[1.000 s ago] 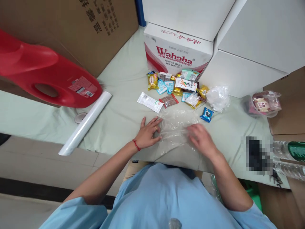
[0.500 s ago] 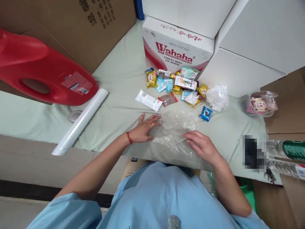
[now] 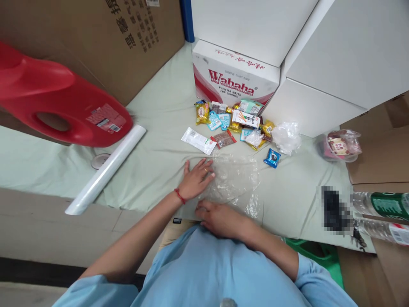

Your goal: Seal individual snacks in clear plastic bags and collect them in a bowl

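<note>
A clear plastic bag (image 3: 234,177), thin and crinkled, lies flat on the pale green tablecloth in front of me. My left hand (image 3: 197,178) is open, palm down with fingers spread, its fingertips at the bag's left edge. A ring and a red bracelet show on it. Close below it, my right hand (image 3: 222,218) reaches across to the bag's lower left corner by the table edge. Its fingers are loosely bent and slightly apart, with nothing visible in them. Just beyond the bag are a white snack packet (image 3: 198,140), a brown packet (image 3: 224,139) and a blue packet (image 3: 272,157).
Several wrapped snacks (image 3: 246,119) are heaped before a Wahaha carton (image 3: 234,79). A crumpled clear bag (image 3: 286,137) and a snack tub (image 3: 340,147) are at right, near plastic bottles (image 3: 388,204). A red jug (image 3: 73,98) and a white roll (image 3: 107,170) lie at left.
My right hand has moved left and toward me, from the bag's right side to its lower left corner. My left hand stays at the left edge, slightly shifted. The view has tilted a little.
</note>
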Demonstrator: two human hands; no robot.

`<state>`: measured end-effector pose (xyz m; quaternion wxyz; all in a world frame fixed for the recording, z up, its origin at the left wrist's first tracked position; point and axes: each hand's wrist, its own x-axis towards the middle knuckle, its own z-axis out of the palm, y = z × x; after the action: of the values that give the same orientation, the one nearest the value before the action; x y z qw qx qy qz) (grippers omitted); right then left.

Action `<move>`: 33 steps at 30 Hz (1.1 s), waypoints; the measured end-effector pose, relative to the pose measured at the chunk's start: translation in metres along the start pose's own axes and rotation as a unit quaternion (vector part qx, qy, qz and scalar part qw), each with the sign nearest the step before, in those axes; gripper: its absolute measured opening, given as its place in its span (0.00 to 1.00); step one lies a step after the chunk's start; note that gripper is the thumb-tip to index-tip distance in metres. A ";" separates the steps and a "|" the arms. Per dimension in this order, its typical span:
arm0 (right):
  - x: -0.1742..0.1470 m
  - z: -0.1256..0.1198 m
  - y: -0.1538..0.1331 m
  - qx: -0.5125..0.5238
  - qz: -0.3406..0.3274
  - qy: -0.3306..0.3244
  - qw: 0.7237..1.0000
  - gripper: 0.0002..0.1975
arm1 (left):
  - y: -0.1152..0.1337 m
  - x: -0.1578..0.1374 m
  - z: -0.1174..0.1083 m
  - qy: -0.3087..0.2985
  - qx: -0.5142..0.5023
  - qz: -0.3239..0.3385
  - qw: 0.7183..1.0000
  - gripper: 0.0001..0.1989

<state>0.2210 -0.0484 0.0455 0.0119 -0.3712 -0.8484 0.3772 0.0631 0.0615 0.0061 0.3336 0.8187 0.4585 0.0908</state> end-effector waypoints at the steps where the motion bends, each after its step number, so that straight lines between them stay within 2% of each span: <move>1: -0.001 0.001 0.000 0.008 -0.008 -0.012 1.000 0.19 | 0.006 -0.002 0.006 0.024 0.019 -0.013 0.999 0.18; 4: -0.009 -0.014 0.011 0.074 -0.040 -0.027 0.996 0.20 | 0.016 -0.012 0.022 0.078 0.076 -0.004 0.994 0.18; 6: -0.016 -0.040 0.030 0.110 -0.021 0.030 0.993 0.17 | 0.015 -0.018 0.029 0.099 0.102 0.020 0.990 0.19; 8: -0.018 -0.074 0.056 0.079 0.067 0.135 0.985 0.15 | 0.011 -0.022 0.033 0.110 0.116 0.040 0.986 0.20; 10: -0.011 -0.109 0.086 -0.021 0.192 0.226 0.955 0.15 | 0.008 -0.024 0.034 0.112 0.124 0.050 0.985 0.21; 11: -0.004 -0.125 0.099 -0.075 0.253 0.245 0.933 0.14 | 0.008 -0.024 0.034 0.112 0.126 0.051 0.984 0.22; 13: 0.018 -0.150 0.122 -0.168 0.346 0.250 0.889 0.15 | 0.008 -0.024 0.033 0.109 0.130 0.047 0.984 0.23; 15: 0.044 -0.165 0.135 -0.233 0.383 0.237 0.862 0.17 | 0.009 -0.024 0.032 0.106 0.132 0.042 0.985 0.23; 19: 0.083 -0.175 0.146 -0.293 0.391 0.194 0.851 0.20 | 0.010 -0.023 0.030 0.104 0.129 0.037 0.985 0.23; 22: 0.087 -0.179 0.153 -0.275 0.393 0.224 0.848 0.18 | 0.009 -0.023 0.030 0.105 0.126 0.039 0.986 0.23; 24: 0.074 -0.182 0.157 -0.226 0.377 0.305 0.845 0.16 | 0.009 -0.023 0.029 0.106 0.123 0.038 0.986 0.23; 26: 0.052 -0.184 0.157 -0.129 0.343 0.411 0.835 0.13 | 0.010 -0.023 0.030 0.109 0.121 0.036 0.986 0.23; 28: 0.024 -0.178 0.151 0.041 0.303 0.494 0.814 0.13 | 0.010 -0.022 0.030 0.111 0.122 0.038 0.986 0.24; 29: 0.010 -0.171 0.145 0.148 0.285 0.508 0.799 0.15 | 0.011 -0.022 0.031 0.111 0.124 0.038 0.985 0.24; 30: -0.004 -0.161 0.137 0.261 0.274 0.497 0.781 0.18 | 0.011 -0.022 0.032 0.111 0.127 0.037 0.985 0.24; 31: -0.017 -0.148 0.129 0.366 0.267 0.458 0.765 0.20 | 0.012 -0.023 0.033 0.111 0.132 0.036 0.984 0.24; 33: -0.038 -0.116 0.113 0.499 0.265 0.363 0.741 0.24 | 0.012 -0.024 0.034 0.112 0.143 0.031 0.983 0.24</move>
<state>0.3534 0.0495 0.0651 0.4021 -0.6305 -0.3377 0.5716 0.0736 0.0220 -0.0088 0.1566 0.8564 0.4758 0.1254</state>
